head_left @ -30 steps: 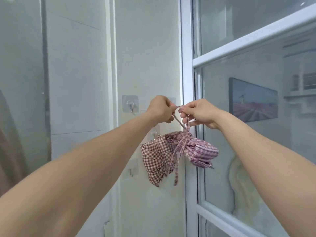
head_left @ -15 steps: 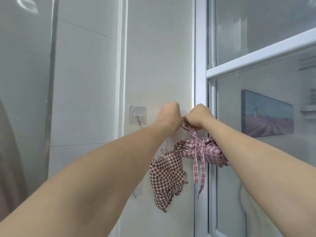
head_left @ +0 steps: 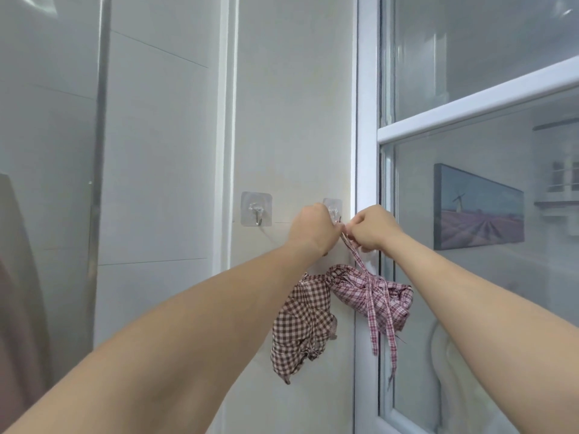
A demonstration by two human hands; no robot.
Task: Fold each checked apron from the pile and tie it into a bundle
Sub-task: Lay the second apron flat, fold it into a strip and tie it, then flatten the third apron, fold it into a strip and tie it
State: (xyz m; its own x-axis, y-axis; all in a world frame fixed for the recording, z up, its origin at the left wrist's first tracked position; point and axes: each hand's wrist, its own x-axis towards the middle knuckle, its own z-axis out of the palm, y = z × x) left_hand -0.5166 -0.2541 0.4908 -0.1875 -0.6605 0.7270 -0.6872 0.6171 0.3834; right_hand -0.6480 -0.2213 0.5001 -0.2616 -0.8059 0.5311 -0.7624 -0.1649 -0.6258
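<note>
Head view shows both bare forearms reaching up toward a pale wall (head_left: 282, 120) beside a white window frame (head_left: 365, 151). Left hand (head_left: 313, 228) and right hand (head_left: 374, 228) meet just below an adhesive wall hook (head_left: 332, 208), whose clear pad is partly hidden behind the left hand. The fingers of both hands are curled, clamped on the thin checked strap (head_left: 355, 258) that runs up from the apron bundle; whether the strap already sits over the hook I cannot tell, since the knuckles cover that spot. Red-and-white checked apron (head_left: 369, 296) hangs directly below the hands, folded and tied into a bundle, close against the wall at the edge of the window frame. Its tie ends (head_left: 390, 336) dangle loose from the knot, trailing down in front of the frame. A darker brown-checked apron (head_left: 300, 327) hangs just beside it on the left, touching it near the top and drooping lower down the wall. A second clear adhesive hook (head_left: 256, 208) is stuck to the wall left of the hands, at about the same height, with nothing on it. Through the window glass a framed picture of a windmill and purple field (head_left: 477, 208) shows on a far wall.
</note>
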